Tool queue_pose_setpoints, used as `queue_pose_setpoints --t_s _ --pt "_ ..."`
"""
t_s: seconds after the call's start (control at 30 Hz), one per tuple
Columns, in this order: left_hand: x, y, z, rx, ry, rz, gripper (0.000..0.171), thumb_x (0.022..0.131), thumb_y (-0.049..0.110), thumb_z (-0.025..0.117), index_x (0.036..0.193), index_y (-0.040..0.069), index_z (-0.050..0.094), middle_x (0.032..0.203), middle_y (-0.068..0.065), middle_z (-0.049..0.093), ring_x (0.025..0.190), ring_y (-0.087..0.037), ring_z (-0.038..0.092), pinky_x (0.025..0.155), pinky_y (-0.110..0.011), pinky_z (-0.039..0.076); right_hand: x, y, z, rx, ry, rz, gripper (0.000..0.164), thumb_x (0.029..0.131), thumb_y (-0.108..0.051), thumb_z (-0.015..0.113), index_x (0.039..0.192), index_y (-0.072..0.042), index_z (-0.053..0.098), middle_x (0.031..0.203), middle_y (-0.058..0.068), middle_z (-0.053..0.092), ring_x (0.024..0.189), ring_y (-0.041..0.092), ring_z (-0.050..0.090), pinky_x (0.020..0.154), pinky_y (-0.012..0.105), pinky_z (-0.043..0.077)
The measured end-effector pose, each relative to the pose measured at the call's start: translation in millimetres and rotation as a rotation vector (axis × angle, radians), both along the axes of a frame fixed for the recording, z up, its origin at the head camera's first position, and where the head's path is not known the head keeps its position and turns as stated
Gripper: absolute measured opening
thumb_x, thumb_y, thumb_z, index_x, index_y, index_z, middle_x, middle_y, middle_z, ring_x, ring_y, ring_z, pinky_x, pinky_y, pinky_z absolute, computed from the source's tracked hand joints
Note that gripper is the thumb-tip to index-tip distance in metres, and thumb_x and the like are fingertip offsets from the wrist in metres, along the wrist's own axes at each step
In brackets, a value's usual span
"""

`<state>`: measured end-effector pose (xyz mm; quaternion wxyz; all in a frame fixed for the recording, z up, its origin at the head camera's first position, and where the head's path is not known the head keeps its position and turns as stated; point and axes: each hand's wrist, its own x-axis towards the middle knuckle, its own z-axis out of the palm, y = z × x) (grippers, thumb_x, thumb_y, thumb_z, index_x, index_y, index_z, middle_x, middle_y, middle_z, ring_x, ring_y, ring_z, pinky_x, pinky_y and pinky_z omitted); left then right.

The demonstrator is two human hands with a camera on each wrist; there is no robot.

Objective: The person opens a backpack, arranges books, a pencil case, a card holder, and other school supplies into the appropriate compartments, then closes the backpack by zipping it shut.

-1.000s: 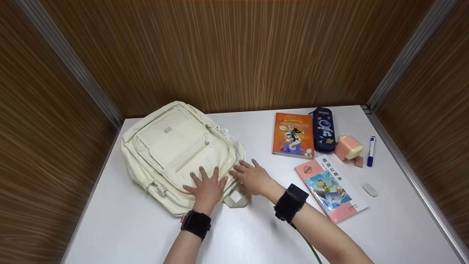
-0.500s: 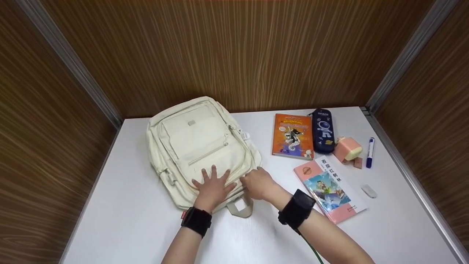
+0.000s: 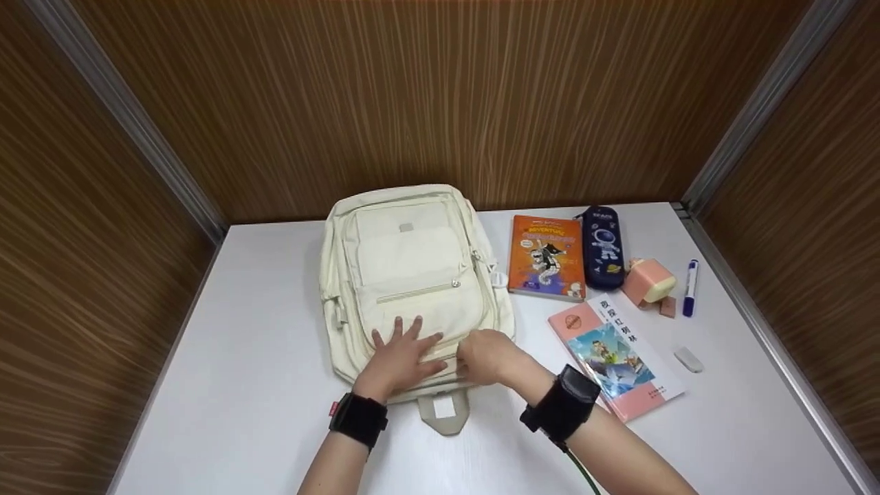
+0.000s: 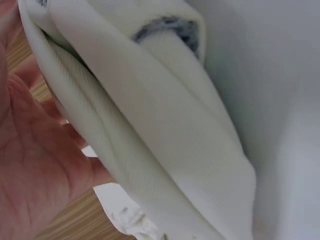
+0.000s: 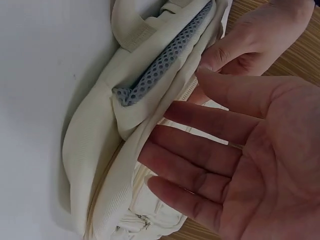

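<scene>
A cream backpack [image 3: 412, 258] lies on its back on the white table, its top handle [image 3: 447, 425] toward the person. My left hand [image 3: 401, 361] rests on the bag's front near the handle end, fingers spread. At the near right corner, my right hand [image 3: 489, 357] has its fingers curled at the bag's edge. In the right wrist view, the thumb and fingers of the right hand [image 5: 270, 145] meet the edge beside a zipper, below grey mesh [image 5: 167, 65]. Any zipper pull between them is hidden. The left wrist view shows the left palm [image 4: 35, 150] against the cream fabric.
Right of the bag lie an orange book [image 3: 546, 258], a navy pencil case [image 3: 603, 247], and a pink-and-white book [image 3: 615, 357]. Farther right are a pink-and-yellow boxy item [image 3: 648, 283], a marker [image 3: 691, 289] and a white eraser-like piece [image 3: 687, 359]. Wood-grain walls [image 3: 447, 103] enclose the table.
The backpack has swung right and turned until nearly straight, its handle now toward the person. My right hand's fingers went from spread to curled at its edge; my left hand stayed on its front.
</scene>
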<state>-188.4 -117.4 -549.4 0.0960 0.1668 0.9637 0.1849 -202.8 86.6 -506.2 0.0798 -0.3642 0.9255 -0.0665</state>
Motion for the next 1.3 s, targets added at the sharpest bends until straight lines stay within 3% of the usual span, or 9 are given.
queue_pose_setpoints --t_s 0.1,0.2,0.3,0.4,0.5,0.63,0.93,1.13,1.3 --pt "3.5 -9.4 2.4 0.011 0.033 0.026 0.061 0.093 0.057 0.056 0.143 0.022 0.053 0.155 -0.019 0.031 0.142 -0.047 0.019 0.104 -0.073 0.012 -7.9 5.7 0.1 -0.094 -0.067 -0.016 0.012 0.084 -0.016 0.071 0.074 -0.01 0.07 0.066 -0.001 0.061 0.059 0.018 0.055 0.056 0.039 0.047" --pt "8.4 -16.9 8.1 -0.079 0.075 0.137 0.066 0.092 0.059 0.056 0.144 0.019 0.051 0.151 -0.023 0.036 0.139 -0.049 0.026 0.105 -0.071 0.015 -20.8 13.8 -1.7 -0.131 -0.053 -0.065 0.011 0.09 -0.018 0.067 0.093 -0.009 0.073 0.082 0.004 0.066 0.071 0.022 0.061 0.063 0.041 0.05" --pt "12.6 -19.3 12.3 -0.163 0.069 0.278 0.071 0.091 0.062 0.055 0.146 0.018 0.048 0.147 -0.031 0.036 0.135 -0.055 0.028 0.102 -0.074 0.017 -33.6 21.1 -6.4 -0.096 0.022 -0.125 0.033 0.093 -0.024 0.067 0.123 -0.011 0.067 0.121 0.017 0.062 0.107 0.036 0.06 0.088 0.05 0.048" --pt "14.9 -18.4 11.0 -0.134 0.025 0.351 0.071 0.093 0.06 0.053 0.147 0.015 0.046 0.146 -0.039 0.029 0.133 -0.061 0.025 0.098 -0.076 0.023 -42.6 25.5 -15.0 -0.024 0.029 -0.159 0.048 0.095 -0.031 0.064 0.14 -0.017 0.055 0.145 0.023 0.043 0.131 0.044 0.042 0.107 0.055 0.031" --pt "15.9 -17.1 5.7 -0.056 -0.002 0.354 0.067 0.096 0.056 0.051 0.147 0.012 0.046 0.146 -0.045 0.021 0.133 -0.065 0.017 0.097 -0.074 0.027 -45.1 27.6 -23.3 0.011 -0.053 -0.171 0.052 0.098 -0.036 0.06 0.146 -0.019 0.049 0.153 0.025 0.031 0.138 0.042 0.033 0.111 0.056 0.023" --pt "15.4 -19.4 -2.0 -0.019 0.011 0.345 0.065 0.098 0.053 0.05 0.146 0.01 0.047 0.146 -0.046 0.018 0.133 -0.066 0.012 0.099 -0.071 0.029 -43.2 26.6 -29.2 -0.004 -0.122 -0.169 0.052 0.101 -0.037 0.054 0.148 -0.017 0.046 0.154 0.029 0.024 0.132 0.043 0.041 0.109 0.055 0.028" --pt "10.3 -26.4 -6.5 0.026 -0.016 0.291 0.065 0.098 0.054 0.048 0.147 0.012 0.045 0.149 -0.043 0.015 0.136 -0.063 0.006 0.103 -0.069 0.025 -35.0 27.2 -35.1 0.018 -0.101 -0.214 0.049 0.103 -0.038 0.048 0.148 -0.019 0.046 0.153 0.03 0.024 0.123 0.044 0.052 0.105 0.054 0.035" --pt "6.2 -31.0 -2.9 -0.003 -0.031 0.293 0.065 0.097 0.057 0.048 0.147 0.016 0.046 0.151 -0.04 0.014 0.138 -0.06 0.005 0.106 -0.069 0.018 -29.8 25.7 -35.0 0.006 -0.089 -0.217 0.048 0.103 -0.039 0.047 0.147 -0.019 0.046 0.153 0.031 0.025 0.12 0.044 0.053 0.102 0.053 0.039" --pt "5.2 -27.1 -4.8 -0.031 0.039 0.273 0.064 0.096 0.055 0.053 0.144 0.013 0.05 0.151 -0.039 0.016 0.14 -0.057 0.008 0.106 -0.071 0.014 -31.6 31.6 -30.5 -0.066 -0.137 -0.255 0.047 0.1 -0.035 0.056 0.144 -0.019 0.051 0.153 0.027 0.028 0.116 0.043 0.057 0.092 0.052 0.046"
